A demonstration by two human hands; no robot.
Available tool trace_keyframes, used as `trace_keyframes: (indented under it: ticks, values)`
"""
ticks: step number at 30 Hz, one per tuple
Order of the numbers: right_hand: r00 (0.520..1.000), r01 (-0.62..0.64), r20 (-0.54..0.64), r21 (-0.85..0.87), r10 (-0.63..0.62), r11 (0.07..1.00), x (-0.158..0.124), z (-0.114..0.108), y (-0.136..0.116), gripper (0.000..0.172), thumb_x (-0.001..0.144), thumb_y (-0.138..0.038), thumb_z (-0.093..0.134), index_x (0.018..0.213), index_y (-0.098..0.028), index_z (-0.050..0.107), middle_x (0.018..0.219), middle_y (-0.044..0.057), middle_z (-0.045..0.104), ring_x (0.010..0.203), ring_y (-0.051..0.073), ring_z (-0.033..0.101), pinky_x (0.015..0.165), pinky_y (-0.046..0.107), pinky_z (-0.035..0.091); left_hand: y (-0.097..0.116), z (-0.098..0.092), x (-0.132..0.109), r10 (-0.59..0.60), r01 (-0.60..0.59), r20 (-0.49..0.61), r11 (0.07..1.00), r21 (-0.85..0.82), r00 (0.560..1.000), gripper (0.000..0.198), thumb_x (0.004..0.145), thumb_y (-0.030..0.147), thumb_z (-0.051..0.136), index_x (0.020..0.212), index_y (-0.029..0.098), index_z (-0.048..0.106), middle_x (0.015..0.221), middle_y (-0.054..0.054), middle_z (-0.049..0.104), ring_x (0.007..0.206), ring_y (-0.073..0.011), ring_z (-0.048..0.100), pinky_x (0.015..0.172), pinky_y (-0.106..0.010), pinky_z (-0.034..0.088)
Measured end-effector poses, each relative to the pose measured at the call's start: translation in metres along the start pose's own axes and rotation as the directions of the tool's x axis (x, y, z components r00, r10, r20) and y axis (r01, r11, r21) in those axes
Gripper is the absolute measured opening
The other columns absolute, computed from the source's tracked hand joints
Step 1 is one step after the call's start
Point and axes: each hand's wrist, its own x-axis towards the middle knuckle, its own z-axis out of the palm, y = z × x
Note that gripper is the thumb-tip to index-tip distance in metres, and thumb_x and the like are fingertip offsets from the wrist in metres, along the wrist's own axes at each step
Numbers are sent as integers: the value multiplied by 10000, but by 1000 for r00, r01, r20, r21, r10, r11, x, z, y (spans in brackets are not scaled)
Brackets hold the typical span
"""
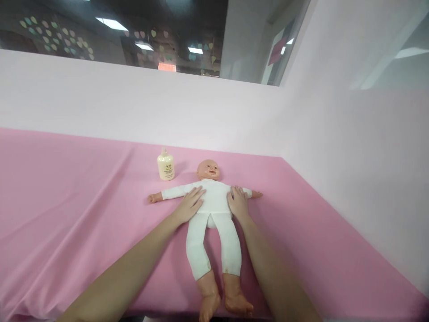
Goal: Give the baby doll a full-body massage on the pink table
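Observation:
A baby doll [214, 199] with a white cloth body lies on its back on the pink-covered table, head away from me and arms stretched out sideways. Its bare feet reach the table's near edge. My left hand [191, 205] rests flat against the left side of the doll's torso, fingers extended. On the opposite side, my right hand [238, 203] lies along the torso just below the doll's arm, its fingers also stretched out. Neither hand grips anything. A pale yellow bottle [166, 166] with dark print stands upright beyond the doll's arm, left of its head.
The pink cloth [83, 214] has folds on the left. A white wall [134, 103] borders the table at the back, and another wall [362, 170] runs along the right. Above the back wall is a window [187, 27] with heart-shaped stickers.

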Motion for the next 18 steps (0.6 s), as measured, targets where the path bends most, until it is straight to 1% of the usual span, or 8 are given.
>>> trace_keyframes:
  ticks: [3,5,8,10,12,13,15,18]
  values:
    - [1000,2,26,14,-2,1000,-4,-1,-2,570,1056,-295,304,1563,-72,439,1660,183,383,1607,306,209,1302,558,78,-14,0,4,-121,118,-50,991,-60,991,617,1040,449,368,1599,192,415,1712,-106,307,1600,-270,250,1310,-478,190]
    - [995,51,80,71,-57,996,-10,0,-11,609,1060,-333,313,1608,-71,355,1692,191,309,1614,332,181,1292,587,107,-14,0,5,-96,93,-32,993,-75,995,604,1017,378,389,1579,167,451,1699,-118,333,1598,-282,255,1307,-497,192]
    - [947,278,117,173,-300,945,-21,0,-32,689,1058,-411,362,1672,-143,199,1734,153,198,1628,330,122,1284,585,156,-1,-2,4,163,-156,85,984,-81,983,508,930,220,428,1365,228,689,1531,-75,588,1548,-285,366,1302,-551,164]
    - [853,471,143,207,-503,858,-27,-1,-44,609,1070,-414,349,1652,-244,295,1726,85,259,1625,287,161,1292,574,130,10,-1,3,327,-312,152,943,-114,933,452,847,143,450,1094,259,810,1294,-47,751,1411,-272,536,1291,-537,204]
    - [781,559,176,228,-599,797,-27,-1,-52,513,1089,-387,298,1566,-308,468,1668,32,401,1598,242,261,1300,560,96,18,1,4,381,-356,158,920,-163,911,405,784,121,467,903,255,830,1130,-42,798,1255,-264,627,1239,-497,318]
    - [777,560,184,233,-602,795,-26,-1,-54,496,1094,-375,281,1515,-316,538,1633,17,461,1583,228,299,1302,550,93,19,3,5,377,-348,142,917,-195,915,389,765,124,473,856,249,830,1092,-47,802,1206,-264,640,1201,-478,372]
    - [816,511,174,227,-551,829,-21,1,-56,480,1094,-367,294,1454,-304,605,1599,7,510,1577,216,310,1304,521,121,19,6,7,353,-317,94,909,-270,931,368,755,139,483,827,239,830,1068,-61,797,1174,-269,639,1144,-450,429]
    - [885,413,145,194,-442,890,-13,6,-54,466,1076,-374,360,1476,-291,585,1649,2,437,1600,220,250,1300,481,167,15,9,8,324,-297,15,882,-365,946,351,802,164,484,823,227,828,1070,-74,788,1145,-260,656,1119,-426,453]
